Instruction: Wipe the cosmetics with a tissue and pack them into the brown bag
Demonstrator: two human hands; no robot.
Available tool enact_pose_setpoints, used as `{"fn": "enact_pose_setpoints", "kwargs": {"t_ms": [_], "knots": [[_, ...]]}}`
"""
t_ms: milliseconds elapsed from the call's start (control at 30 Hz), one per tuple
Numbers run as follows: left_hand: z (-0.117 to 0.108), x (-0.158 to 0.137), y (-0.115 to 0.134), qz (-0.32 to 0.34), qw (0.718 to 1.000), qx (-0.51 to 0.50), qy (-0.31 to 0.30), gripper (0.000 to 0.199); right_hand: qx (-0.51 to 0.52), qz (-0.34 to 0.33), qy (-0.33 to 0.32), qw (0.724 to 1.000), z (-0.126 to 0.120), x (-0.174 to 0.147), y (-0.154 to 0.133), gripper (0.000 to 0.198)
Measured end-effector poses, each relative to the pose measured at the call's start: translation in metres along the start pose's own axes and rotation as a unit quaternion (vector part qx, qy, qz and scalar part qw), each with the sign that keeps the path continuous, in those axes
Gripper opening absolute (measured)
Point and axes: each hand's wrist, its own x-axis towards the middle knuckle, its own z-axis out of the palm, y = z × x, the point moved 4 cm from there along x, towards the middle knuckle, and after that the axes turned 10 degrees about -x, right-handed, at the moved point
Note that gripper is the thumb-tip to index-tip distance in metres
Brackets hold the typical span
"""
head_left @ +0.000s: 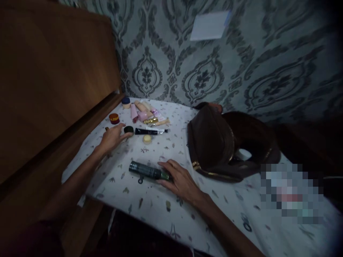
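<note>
My right hand (pixel 182 182) is closed around one end of a dark green cylindrical bottle (pixel 144 170), which lies on its side low over the patterned cloth. My left hand (pixel 112 137) is at the far left with thumb and fingers apart, right beside a small jar with a dark green lid (pixel 128 130). The thumb seems to touch the jar's near side. Just right of that jar are a black tube (pixel 146 131) and a small jar with a cream lid (pixel 147 139). A red jar with a gold band (pixel 114 119) stands behind my left hand.
Several pink and beige tubes (pixel 143 110) lie together at the back, near a blue-lidded jar (pixel 125 102). An open brown bag (pixel 211 142) stands on the right. A wooden cabinet (pixel 59 71) borders the left. A blurred-out item (pixel 292 194) lies far right.
</note>
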Motion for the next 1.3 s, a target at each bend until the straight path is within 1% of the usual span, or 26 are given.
{"fn": "enact_pose_setpoints", "kwargs": {"t_ms": [67, 133, 233, 300, 367, 467, 500, 567, 633, 667, 733, 767, 833, 900, 933, 1000, 1067, 1200, 1300], "knots": [[0.003, -0.020, -0.004, 0.029, 0.997, -0.064, -0.007, 0.054, 0.000, -0.008, -0.027, 1.000, 0.005, -0.002, -0.005, 0.050], [0.010, -0.042, -0.006, 0.076, 0.991, -0.102, -0.031, 0.051, 0.025, -0.003, -0.026, 0.999, 0.009, -0.004, -0.004, 0.043], [0.022, -0.074, -0.007, 0.148, 0.982, -0.102, -0.064, 0.047, 0.091, 0.022, 0.001, 0.996, 0.013, -0.005, 0.001, 0.036], [0.027, -0.085, -0.008, 0.180, 0.978, -0.086, -0.062, 0.045, 0.126, 0.054, 0.014, 0.990, 0.015, -0.004, 0.003, 0.034], [0.028, -0.089, -0.011, 0.186, 0.978, -0.071, -0.055, 0.042, 0.157, 0.093, 0.031, 0.983, 0.015, 0.000, 0.004, 0.032], [0.021, -0.084, -0.017, 0.155, 0.985, -0.068, -0.036, 0.039, 0.189, 0.132, 0.067, 0.971, 0.016, 0.009, 0.000, 0.031], [0.017, -0.082, -0.017, 0.142, 0.987, -0.078, -0.017, 0.037, 0.192, 0.138, 0.076, 0.969, 0.017, 0.012, -0.001, 0.031], [0.008, -0.081, -0.012, 0.123, 0.985, -0.117, 0.042, 0.035, 0.190, 0.145, 0.082, 0.968, 0.020, 0.015, -0.002, 0.033], [0.004, -0.085, 0.003, 0.130, 0.973, -0.163, 0.097, 0.034, 0.195, 0.151, 0.075, 0.966, 0.023, 0.015, -0.002, 0.043], [0.005, -0.088, 0.015, 0.147, 0.966, -0.181, 0.115, 0.034, 0.204, 0.152, 0.069, 0.965, 0.025, 0.014, -0.001, 0.049], [0.014, -0.097, 0.045, 0.217, 0.950, -0.189, 0.123, 0.032, 0.224, 0.153, 0.062, 0.960, 0.028, 0.012, 0.000, 0.054], [0.021, -0.101, 0.062, 0.269, 0.939, -0.179, 0.120, 0.028, 0.230, 0.153, 0.059, 0.959, 0.028, 0.011, 0.000, 0.052], [0.038, -0.110, 0.093, 0.372, 0.914, -0.137, 0.082, 0.026, 0.223, 0.151, 0.056, 0.961, 0.027, 0.011, 0.000, 0.039], [0.052, -0.115, 0.111, 0.430, 0.896, -0.098, 0.058, 0.024, 0.204, 0.153, 0.060, 0.965, 0.024, 0.011, 0.000, 0.027], [0.057, -0.115, 0.116, 0.440, 0.893, -0.083, 0.051, 0.023, 0.199, 0.155, 0.062, 0.966, 0.023, 0.011, 0.000, 0.022], [0.062, -0.113, 0.115, 0.430, 0.899, -0.070, 0.043, 0.020, 0.207, 0.159, 0.063, 0.963, 0.022, 0.011, 0.000, 0.019], [0.062, -0.111, 0.108, 0.412, 0.907, -0.077, 0.030, 0.016, 0.221, 0.151, 0.065, 0.961, 0.023, 0.012, -0.001, 0.018], [0.058, -0.107, 0.086, 0.385, 0.916, -0.111, 0.010, 0.014, 0.207, 0.109, 0.106, 0.967, 0.021, 0.012, -0.003, 0.014], [0.052, -0.101, 0.063, 0.335, 0.935, -0.119, 0.015, 0.015, 0.179, 0.101, 0.116, 0.972, 0.019, 0.012, -0.003, 0.014]]}}
